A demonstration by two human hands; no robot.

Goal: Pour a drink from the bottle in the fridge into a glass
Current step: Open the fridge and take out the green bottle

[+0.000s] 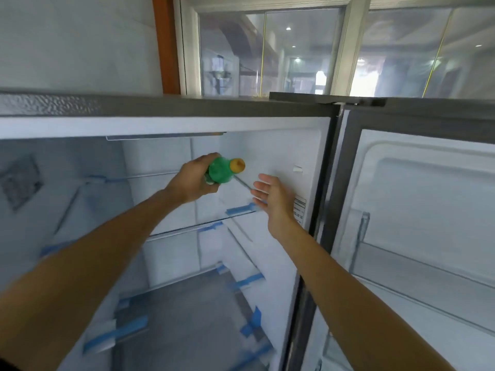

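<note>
A green bottle (221,171) with a yellow cap is tilted, its cap pointing toward me and to the right, inside the open fridge (166,127) at the height of the upper shelf. My left hand (191,180) grips the bottle around its body. A little to the right of the bottle, my right hand (273,199) is held open with straight fingers, touching nothing. No glass is in view.
The fridge's glass shelves (187,228) carry strips of blue tape and hold nothing else. The fridge door (417,210) stands open on the right with bare door bins. Above the fridge are a window and an orange-brown frame (164,44).
</note>
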